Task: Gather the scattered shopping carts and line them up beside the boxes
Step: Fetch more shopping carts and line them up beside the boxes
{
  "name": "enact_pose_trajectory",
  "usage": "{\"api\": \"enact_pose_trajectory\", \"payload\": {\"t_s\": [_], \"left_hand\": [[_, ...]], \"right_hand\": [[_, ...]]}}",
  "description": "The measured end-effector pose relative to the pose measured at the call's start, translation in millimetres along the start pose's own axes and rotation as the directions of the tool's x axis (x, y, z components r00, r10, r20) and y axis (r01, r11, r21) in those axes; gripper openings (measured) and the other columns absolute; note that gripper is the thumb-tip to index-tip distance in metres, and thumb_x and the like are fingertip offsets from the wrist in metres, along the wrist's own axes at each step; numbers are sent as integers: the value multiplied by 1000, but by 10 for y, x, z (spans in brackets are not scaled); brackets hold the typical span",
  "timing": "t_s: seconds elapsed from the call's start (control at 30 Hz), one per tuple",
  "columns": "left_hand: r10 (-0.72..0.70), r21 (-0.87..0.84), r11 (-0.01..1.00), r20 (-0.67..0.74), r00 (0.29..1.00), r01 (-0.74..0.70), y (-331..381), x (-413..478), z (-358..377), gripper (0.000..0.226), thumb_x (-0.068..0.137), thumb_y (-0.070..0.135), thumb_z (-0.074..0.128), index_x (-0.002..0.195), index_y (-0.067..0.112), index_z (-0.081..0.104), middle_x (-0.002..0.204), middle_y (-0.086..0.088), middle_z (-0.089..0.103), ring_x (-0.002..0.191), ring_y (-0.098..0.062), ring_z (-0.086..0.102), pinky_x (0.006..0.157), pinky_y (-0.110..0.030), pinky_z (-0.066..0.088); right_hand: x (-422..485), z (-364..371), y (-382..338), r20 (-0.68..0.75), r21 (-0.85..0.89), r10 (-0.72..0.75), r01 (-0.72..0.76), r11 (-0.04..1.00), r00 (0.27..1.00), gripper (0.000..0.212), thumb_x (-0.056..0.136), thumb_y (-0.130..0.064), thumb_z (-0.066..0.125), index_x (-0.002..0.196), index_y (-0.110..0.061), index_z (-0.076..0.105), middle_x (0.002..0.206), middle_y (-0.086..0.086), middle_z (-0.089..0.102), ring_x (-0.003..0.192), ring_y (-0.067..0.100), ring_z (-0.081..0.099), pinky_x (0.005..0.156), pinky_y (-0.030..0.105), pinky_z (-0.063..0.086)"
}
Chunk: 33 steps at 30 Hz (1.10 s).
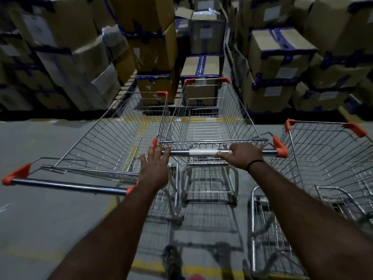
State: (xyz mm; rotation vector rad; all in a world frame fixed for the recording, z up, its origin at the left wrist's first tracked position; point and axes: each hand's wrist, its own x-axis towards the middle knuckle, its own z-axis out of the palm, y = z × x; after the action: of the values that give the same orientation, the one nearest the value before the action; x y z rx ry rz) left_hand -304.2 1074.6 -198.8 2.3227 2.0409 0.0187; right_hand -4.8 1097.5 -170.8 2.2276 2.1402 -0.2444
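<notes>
The right hand (242, 156) curls its fingers over the chrome handle (201, 152) of the middle cart (210, 122), right of the handle's centre, with a dark band (256, 163) on the wrist. The left hand (154, 164) is at the handle's left end, fingers straight and spread, holding nothing. Its fingertips seem to touch the bar near the orange end cap, though blur makes contact hard to confirm.

Out from the handle, the middle cart's empty wire basket points straight at the stacked cardboard boxes (278, 63), its nose close to them. A left cart (113, 138) stands just beside the middle cart, angled so its own handle swings away to the left (its basket side looks almost against the middle cart's). A right cart (331, 154) stands just to the right of the handle, its nose further from the boxes. Grey floor (50, 209) lies under all three, and a shoe (173, 261) shows below the handle.

With only one hand gripping, and off-centre, a push could likely swing the middle cart left into the left cart, snagging wire on wire. A push that is too hard could drive its nose into the boxes.
</notes>
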Motion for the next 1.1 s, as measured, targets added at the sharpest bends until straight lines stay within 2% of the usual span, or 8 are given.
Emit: {"api": "enact_pose_trajectory", "payload": {"t_s": [0.23, 0.33, 0.4, 0.5, 0.73, 0.83, 1.0, 1.1], "left_hand": [[78, 2, 997, -47, 996, -78, -62, -67, 41, 81, 80, 4, 58, 152, 27, 29, 157, -9, 34, 155, -30, 1, 120, -57, -4], [97, 66, 993, -27, 995, -95, -45, -164, 33, 66, 85, 21, 61, 146, 28, 36, 151, -9, 44, 155, -31, 10, 122, -63, 2], [83, 94, 992, -37, 996, -80, 3, -276, 40, 59, 87, 36, 62, 142, 26, 41, 149, -9, 47, 153, -31, 16, 121, -64, 4], [61, 100, 993, -48, 997, -56, 65, -430, 50, 57, 85, 44, 61, 136, 25, 45, 144, -9, 51, 151, -30, 23, 120, -66, 7], [86, 83, 993, -34, 996, -83, 113, -754, 54, 65, 87, 62, 58, 139, 26, 45, 148, -7, 47, 151, -32, 22, 119, -66, 7], [106, 50, 993, 22, 994, -107, 169, -856, 28, 69, 88, 65, 56, 142, 24, 42, 151, -10, 42, 152, -34, 17, 118, -66, 1], [147, -5, 989, 4, 989, -147, 199, -1137, 55, 64, 90, 63, 54, 137, 21, 47, 146, -13, 47, 150, -38, 20, 119, -60, 19], [161, -51, 985, -38, 986, -163, 161, -1331, 61, 59, 94, 62, 50, 132, 18, 52, 142, -14, 51, 150, -40, 21, 116, -57, 23]], "right_hand": [[-258, 39, 85, -10, -13, -34, 34, 999, 999, 64, 82, -88, 31, 83, -29, 58, 86, -4, 61, 99, 24, 62, 109, 59, 24], [-392, 59, 129, -21, -33, -58, 57, 998, 998, 63, 82, -87, 31, 83, -29, 55, 84, -4, 60, 97, 24, 63, 105, 55, 29], [-489, 75, 149, -17, -43, -68, 67, 997, 998, 63, 82, -88, 31, 82, -29, 54, 85, -3, 61, 95, 24, 62, 103, 53, 30], [-637, 87, 171, -16, -45, -81, 81, 996, 997, 63, 82, -88, 31, 81, -29, 53, 85, -3, 61, 93, 24, 62, 103, 54, 31], [-975, 144, 240, -15, -36, -107, 106, 994, 994, 60, 84, -86, 33, 81, -29, 53, 83, -4, 62, 89, 22, 61, 99, 51, 32], [-1074, 140, 326, -3, -27, -115, 114, 993, 993, 61, 84, -85, 33, 81, -28, 55, 83, -4, 63, 88, 22, 60, 99, 50, 32], [-1258, 237, 438, 1, -36, -105, 105, 994, 994, 70, 77, -93, 28, 79, -29, 57, 78, -7, 60, 81, 20, 56, 101, 53, 39], [-1445, 301, 399, 14, -36, -83, 84, 996, 996, 72, 75, -94, 26, 80, -29, 57, 76, -8, 58, 79, 19, 55, 99, 52, 43]]}}
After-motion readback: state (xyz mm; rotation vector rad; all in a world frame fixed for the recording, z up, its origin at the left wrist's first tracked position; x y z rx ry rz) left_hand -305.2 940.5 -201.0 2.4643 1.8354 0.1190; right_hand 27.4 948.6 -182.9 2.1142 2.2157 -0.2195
